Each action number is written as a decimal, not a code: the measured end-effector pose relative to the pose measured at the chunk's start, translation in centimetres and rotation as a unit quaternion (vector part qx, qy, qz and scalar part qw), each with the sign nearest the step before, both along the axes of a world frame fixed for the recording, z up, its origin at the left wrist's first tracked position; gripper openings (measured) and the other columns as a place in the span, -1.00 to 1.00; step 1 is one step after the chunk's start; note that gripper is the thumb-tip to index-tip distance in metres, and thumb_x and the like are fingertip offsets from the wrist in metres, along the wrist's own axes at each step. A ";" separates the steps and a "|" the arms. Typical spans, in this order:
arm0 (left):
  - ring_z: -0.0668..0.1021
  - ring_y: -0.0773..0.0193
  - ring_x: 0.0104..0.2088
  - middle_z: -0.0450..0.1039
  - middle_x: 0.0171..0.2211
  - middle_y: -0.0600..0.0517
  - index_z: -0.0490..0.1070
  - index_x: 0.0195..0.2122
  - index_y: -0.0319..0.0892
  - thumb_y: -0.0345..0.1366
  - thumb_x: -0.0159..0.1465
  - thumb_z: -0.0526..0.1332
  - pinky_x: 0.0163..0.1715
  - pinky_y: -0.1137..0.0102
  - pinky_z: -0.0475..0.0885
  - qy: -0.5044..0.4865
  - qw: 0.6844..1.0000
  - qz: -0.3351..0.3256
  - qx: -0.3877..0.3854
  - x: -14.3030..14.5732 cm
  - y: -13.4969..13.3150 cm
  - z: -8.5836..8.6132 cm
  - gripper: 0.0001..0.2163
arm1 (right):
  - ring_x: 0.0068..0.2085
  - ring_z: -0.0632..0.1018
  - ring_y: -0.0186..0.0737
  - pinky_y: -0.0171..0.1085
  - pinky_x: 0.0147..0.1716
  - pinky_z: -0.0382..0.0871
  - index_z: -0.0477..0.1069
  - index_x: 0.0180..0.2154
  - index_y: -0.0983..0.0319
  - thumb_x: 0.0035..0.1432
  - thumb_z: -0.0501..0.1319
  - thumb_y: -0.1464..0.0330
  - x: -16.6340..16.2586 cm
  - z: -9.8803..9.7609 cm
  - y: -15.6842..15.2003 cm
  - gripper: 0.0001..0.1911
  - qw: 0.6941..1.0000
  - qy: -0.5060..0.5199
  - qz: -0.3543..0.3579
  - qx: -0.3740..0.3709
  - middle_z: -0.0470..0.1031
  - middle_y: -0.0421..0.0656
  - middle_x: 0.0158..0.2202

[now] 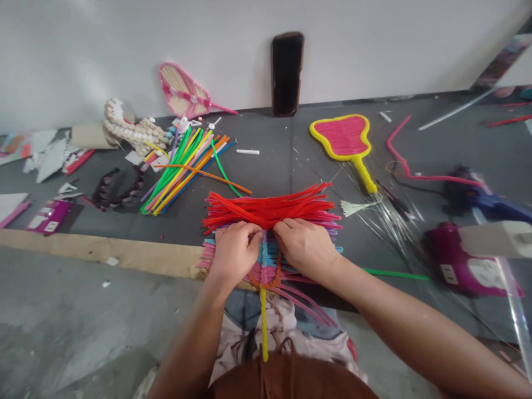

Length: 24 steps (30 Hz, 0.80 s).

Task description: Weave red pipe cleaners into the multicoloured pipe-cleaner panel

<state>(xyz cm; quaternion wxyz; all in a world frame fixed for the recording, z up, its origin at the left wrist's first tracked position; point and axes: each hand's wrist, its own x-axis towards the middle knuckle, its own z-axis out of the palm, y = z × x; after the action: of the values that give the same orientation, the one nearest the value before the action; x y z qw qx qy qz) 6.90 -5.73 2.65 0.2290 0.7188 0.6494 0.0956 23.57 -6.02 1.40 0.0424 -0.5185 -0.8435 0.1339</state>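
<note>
Close to the table's front edge lies a pipe-cleaner weave (264, 255), with rows of blue, pink and purple along a central spine. Red pipe cleaners (270, 208) fan across its far end. My left hand (236, 249) pinches at the spine from the left, fingers curled down on the weave. Opposite it, my right hand (305, 244) is closed on the same spot from the right. The fingertips hide the exact strands between them. A yellow stem (264, 327) extends from the near end toward my lap, and an orange strand (251, 280) loops around the spine.
Loose coloured pipe cleaners (187, 172) lie at left. A yellow-framed pink fan (343, 138) rests right of centre. Against the wall lean a phone (286, 75) and a pink-edged fan (185, 91). At right are a purple box (465, 266) and a blue glue gun (494, 202).
</note>
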 end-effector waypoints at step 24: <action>0.59 0.14 -0.27 0.57 -0.32 0.01 0.51 -0.30 -0.14 -0.40 0.28 0.16 -0.34 0.36 0.34 0.081 0.993 -0.085 -0.020 -0.8 0.8 0.9 -0.87 | -0.23 0.52 -0.16 -0.27 -0.30 0.17 0.44 -0.20 0.26 0.30 0.07 0.44 -0.7 0.6 0.1 -0.83 0.999 -0.035 0.016 -0.016 0.54 -0.09 -0.25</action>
<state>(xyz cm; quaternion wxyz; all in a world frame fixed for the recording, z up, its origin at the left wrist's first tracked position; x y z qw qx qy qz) 6.06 -4.92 3.57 0.1976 0.7718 0.6044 0.0044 22.84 -5.92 2.00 0.0024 -0.5096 -0.8505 0.1302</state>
